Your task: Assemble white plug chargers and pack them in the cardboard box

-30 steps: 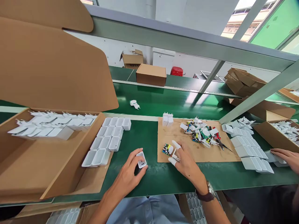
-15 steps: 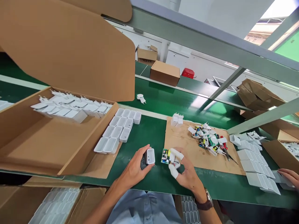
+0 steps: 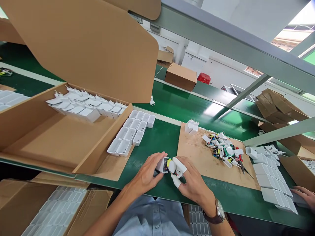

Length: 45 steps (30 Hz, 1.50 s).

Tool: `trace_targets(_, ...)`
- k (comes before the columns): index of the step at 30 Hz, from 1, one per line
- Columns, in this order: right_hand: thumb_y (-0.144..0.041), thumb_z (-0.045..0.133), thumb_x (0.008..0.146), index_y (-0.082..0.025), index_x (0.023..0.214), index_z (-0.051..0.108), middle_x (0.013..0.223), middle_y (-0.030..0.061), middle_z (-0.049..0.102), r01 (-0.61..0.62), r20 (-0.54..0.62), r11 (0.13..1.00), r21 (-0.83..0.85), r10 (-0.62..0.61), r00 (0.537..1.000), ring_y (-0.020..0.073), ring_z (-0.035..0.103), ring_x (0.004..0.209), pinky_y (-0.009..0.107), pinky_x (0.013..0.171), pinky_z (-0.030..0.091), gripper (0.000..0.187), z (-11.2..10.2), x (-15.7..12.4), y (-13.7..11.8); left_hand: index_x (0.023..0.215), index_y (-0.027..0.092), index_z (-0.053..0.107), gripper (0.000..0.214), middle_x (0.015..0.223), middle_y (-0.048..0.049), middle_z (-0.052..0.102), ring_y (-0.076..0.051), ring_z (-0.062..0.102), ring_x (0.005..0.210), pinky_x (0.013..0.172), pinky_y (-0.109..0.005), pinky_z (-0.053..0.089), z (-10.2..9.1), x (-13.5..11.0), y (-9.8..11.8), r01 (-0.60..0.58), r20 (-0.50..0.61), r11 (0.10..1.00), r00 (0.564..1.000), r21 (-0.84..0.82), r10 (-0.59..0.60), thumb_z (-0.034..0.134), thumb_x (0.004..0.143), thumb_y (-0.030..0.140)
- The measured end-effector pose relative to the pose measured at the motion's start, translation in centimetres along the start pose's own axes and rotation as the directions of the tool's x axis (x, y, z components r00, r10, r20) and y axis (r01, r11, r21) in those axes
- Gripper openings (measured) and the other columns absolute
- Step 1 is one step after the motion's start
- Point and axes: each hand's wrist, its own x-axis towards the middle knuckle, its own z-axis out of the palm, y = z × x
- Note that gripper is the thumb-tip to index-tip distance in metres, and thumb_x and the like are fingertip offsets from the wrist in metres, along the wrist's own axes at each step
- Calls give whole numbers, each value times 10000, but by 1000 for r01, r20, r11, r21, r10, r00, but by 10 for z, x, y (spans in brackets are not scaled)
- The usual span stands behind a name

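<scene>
My left hand (image 3: 147,172) grips a white plastic charger housing (image 3: 161,165), its open end turned to the right. White coverings sit on the thumb and finger of my right hand (image 3: 194,178), which pinches a small circuit board (image 3: 169,163) with a white plug cap. One end of the board is at the mouth of the housing, partly inside it; how deep is hidden. Left of my hands stand rows of white housings (image 3: 124,148). To the right, a pile of circuit boards with white caps (image 3: 222,149) lies on a cardboard sheet (image 3: 190,152).
A large open carton (image 3: 98,154) at the left holds rows of white chargers (image 3: 83,103). Red-handled pliers (image 3: 241,162) lie beside the board pile. White housings (image 3: 270,183) are stacked at the right, near another person's hand (image 3: 304,195). A metal beam (image 3: 233,39) crosses above.
My hands have come together. The circuit board, earlier apart from the housing, now has its end in the housing's mouth, and the housing has tipped toward the right. The view has shifted left.
</scene>
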Motion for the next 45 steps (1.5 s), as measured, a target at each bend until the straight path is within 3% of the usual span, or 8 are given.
trace_targets(13, -18, 547, 891, -249, 1675, 263, 1444, 190, 577, -28, 94, 1000, 8, 27, 995, 347, 559, 1363, 592, 1071, 588, 866, -1, 0, 5, 1653, 323, 296, 801, 1504, -99, 633, -280, 573, 1411, 1172, -496, 526, -2, 1, 3, -2, -6, 1000, 1000, -19, 1, 604, 949, 94)
trace_targets(25, -61, 566, 917, -238, 1671, 259, 1447, 200, 582, -4, 76, 1000, -30, 6, 997, 347, 572, 1362, 589, 1068, 594, 832, 6, -2, 9, 1653, 300, 262, 787, 1507, -112, 630, -293, 576, 1410, 1171, -517, 522, 0, 0, 1, -15, 6, 1000, 1000, 13, 15, 598, 968, 107)
trace_targets(32, -27, 544, 912, -243, 1687, 212, 1425, 184, 596, -39, 145, 999, -16, 41, 989, 348, 576, 1329, 590, 1057, 601, 870, -1, 7, 2, 1660, 322, 257, 806, 1512, -105, 620, -301, 580, 1406, 1164, -536, 526, 1, 0, 0, 1, 3, 1000, 1000, 7, -1, 605, 965, 107)
trace_targets(45, -42, 523, 918, -202, 1688, 200, 1445, 204, 579, -22, 164, 999, -43, 29, 986, 355, 561, 1351, 594, 1075, 586, 850, -7, 11, -1, 1667, 339, 244, 816, 1516, -101, 611, -299, 572, 1415, 1180, -530, 508, 1, -1, -1, 35, 4, 999, 999, -12, -35, 630, 980, 130)
